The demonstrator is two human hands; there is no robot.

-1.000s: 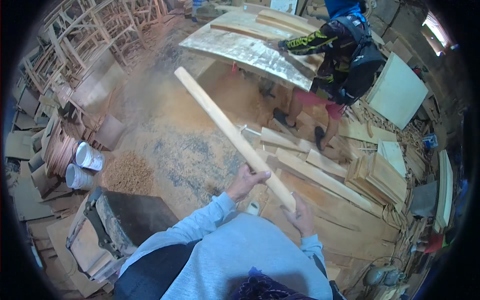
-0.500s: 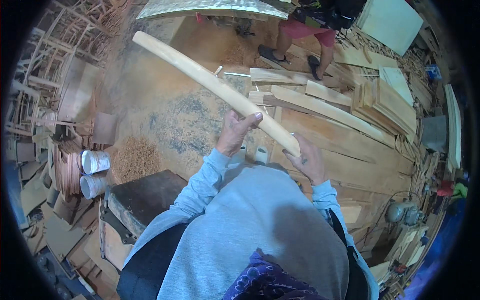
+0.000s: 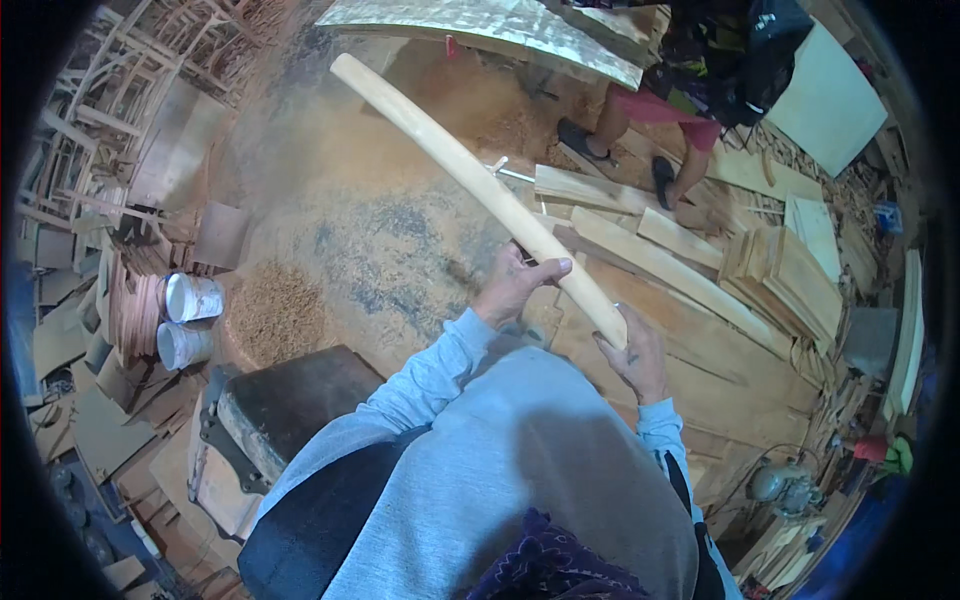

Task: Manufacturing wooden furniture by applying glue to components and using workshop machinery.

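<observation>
A long, slightly curved, rounded piece of pale wood [image 3: 470, 170] slants across in front of me, its far end up to the left. My left hand [image 3: 520, 281] is closed round it near its lower part, thumb lying on top and the fingers mostly hidden underneath. At the near end my right hand [image 3: 637, 352] grips it, with the tip of the wood against the palm. A short peg-like stub [image 3: 499, 164] shows beside the wood about midway; whether it joins the wood I cannot tell.
A dark padded seat [image 3: 300, 405] and two white buckets [image 3: 193, 297] stand at the left by a heap of shavings [image 3: 275, 315]. Planks [image 3: 680, 280] and stacked boards [image 3: 785, 280] lie to the right. Another person's legs [image 3: 690, 165] are beyond, near a large board [image 3: 480, 35].
My view has shifted, so the surroundings sit further right and lower. Both hands keep their hold on the wood, which is at much the same slant. The other person's feet stay put.
</observation>
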